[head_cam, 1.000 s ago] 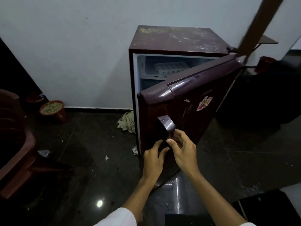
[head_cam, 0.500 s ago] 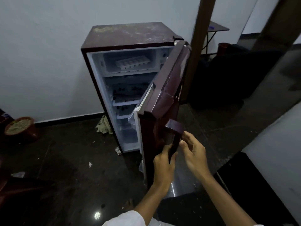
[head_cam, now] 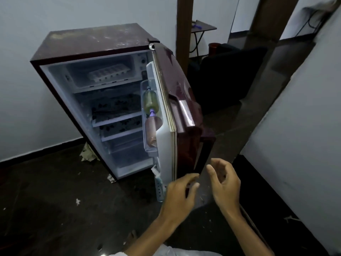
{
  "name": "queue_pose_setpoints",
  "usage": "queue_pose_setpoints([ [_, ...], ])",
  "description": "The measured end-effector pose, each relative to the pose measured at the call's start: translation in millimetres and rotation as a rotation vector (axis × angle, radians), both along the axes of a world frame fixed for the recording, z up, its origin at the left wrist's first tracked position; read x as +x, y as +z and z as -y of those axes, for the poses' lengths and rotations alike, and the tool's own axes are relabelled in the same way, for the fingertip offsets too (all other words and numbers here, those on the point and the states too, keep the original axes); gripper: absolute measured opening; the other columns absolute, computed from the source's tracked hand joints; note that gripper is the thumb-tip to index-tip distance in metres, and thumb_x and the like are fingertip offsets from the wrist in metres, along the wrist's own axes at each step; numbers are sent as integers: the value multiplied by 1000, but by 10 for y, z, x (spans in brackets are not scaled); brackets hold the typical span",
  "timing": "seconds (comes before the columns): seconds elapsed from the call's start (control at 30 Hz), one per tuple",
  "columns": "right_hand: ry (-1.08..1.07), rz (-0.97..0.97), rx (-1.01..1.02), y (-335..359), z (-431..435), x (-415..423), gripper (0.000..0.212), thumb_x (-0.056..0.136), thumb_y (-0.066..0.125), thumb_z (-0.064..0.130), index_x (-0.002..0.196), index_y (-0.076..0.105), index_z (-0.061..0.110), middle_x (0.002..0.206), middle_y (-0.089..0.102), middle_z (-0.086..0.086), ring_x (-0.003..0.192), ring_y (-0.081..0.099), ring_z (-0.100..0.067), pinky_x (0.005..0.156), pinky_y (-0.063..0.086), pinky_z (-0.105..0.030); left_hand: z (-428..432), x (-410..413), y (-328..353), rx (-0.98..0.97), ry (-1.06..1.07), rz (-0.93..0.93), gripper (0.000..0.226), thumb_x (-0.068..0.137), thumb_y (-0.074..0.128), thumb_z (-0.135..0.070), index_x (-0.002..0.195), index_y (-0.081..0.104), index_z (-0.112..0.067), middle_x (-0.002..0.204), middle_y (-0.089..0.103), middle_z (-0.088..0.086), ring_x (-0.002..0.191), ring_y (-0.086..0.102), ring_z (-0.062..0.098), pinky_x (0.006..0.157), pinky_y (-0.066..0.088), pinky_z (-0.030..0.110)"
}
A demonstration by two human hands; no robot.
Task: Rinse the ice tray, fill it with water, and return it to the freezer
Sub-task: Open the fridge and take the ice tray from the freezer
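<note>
Ice tray (head_cam: 108,73) up-left of hands: likely light, stiff, frost-slick; grip long rims. Left hand (head_cam: 179,193), right hand (head_cam: 225,183) loose, empty.

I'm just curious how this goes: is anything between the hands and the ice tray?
Nothing visible does. The door stands wide open, and the ice tray lies uncovered in the freezer compartment, beyond the left hand and right hand.
</note>
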State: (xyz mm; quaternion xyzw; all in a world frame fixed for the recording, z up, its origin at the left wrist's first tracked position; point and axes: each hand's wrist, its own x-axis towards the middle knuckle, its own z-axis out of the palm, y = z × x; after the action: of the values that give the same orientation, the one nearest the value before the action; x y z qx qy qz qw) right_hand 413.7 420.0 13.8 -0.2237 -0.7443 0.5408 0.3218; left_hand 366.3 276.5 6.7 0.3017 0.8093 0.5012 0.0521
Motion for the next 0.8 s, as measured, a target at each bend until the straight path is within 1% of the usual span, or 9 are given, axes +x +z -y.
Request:
queue_pose_setpoints([
  [0.07, -10, -20, 6, -42, 45, 68, 22, 87, 72, 17, 108, 65, 21, 104, 66, 5, 99, 64, -4, 82, 51, -13, 67, -4, 7, 77, 139, -52, 18, 95, 65, -13, 112, 70, -17, 106, 72, -9, 99, 65, -5, 83, 53, 12],
  [0.13, -16, -18, -5, -98, 97, 106, 28, 85, 75, 17, 111, 65, 20, 107, 65, 6, 102, 65, -7, 85, 53, -19, 72, -31, 15, 124, 232, -78, 17, 93, 65, -5, 106, 68, -16, 101, 68, -7, 96, 64, -3, 79, 49, 8],
  [0.23, -38, -7, -48, -169, 142, 92, 40, 82, 78, 21, 118, 61, 20, 115, 61, 8, 107, 63, -8, 89, 53, -21, -27, -88, 1, 128, 254, -70, 23, 94, 63, -2, 114, 65, -13, 108, 64, -7, 104, 59, -6, 85, 46, 7],
  [0.37, -130, -5, -36, -219, 98, -3, 46, 81, 79, 21, 122, 57, 19, 122, 54, 6, 110, 58, -3, 91, 50, -17, -262, -136, -29, 98, 124, -56, 36, 95, 58, 1, 130, 59, -9, 121, 58, -11, 114, 48, -20, 92, 40, 2],
  [0.43, -180, -5, -33, -225, 30, -49, 47, 81, 79, 22, 122, 55, 20, 122, 53, 5, 109, 57, -4, 91, 50, -16, -385, -159, -45, 104, 63, -49, 40, 96, 56, -1, 135, 55, -7, 131, 57, -6, 122, 48, -16, 98, 43, 8],
  [0.5, -221, -19, -31, -226, -51, -87, 47, 82, 78, 22, 122, 54, 18, 121, 52, 5, 108, 57, -3, 91, 49, -15, -498, -182, -79, 105, 18, -32, 43, 97, 55, -6, 140, 53, -8, 137, 58, -3, 128, 52, 0, 105, 48, 26],
  [0.6, -262, -36, -20, -224, -178, -124, 46, 84, 76, 21, 124, 53, 17, 121, 51, 4, 107, 54, 6, 88, 47, -8, -655, -205, -111, 109, -37, 1, 46, 98, 54, -6, 144, 49, -10, 140, 57, -1, 132, 52, 8, 106, 49, 39],
  [0.67, -287, -38, -13, -233, -274, -141, 46, 87, 73, 21, 127, 53, 16, 124, 51, 4, 109, 55, 4, 89, 47, -11, -764, -200, -104, 94, -80, 18, 52, 98, 53, -5, 148, 44, -10, 147, 53, 3, 138, 47, 9, 110, 46, 40],
  [0.8, -321, -26, -47, -266, -514, -195, 45, 90, 70, 19, 131, 52, 17, 125, 50, 8, 116, 54, -4, 93, 49, -19, -980, -211, -92, 45, -173, 11, 63, 93, 52, 3, 153, 33, -6, 155, 41, 6, 144, 37, 10, 118, 35, 31],
])
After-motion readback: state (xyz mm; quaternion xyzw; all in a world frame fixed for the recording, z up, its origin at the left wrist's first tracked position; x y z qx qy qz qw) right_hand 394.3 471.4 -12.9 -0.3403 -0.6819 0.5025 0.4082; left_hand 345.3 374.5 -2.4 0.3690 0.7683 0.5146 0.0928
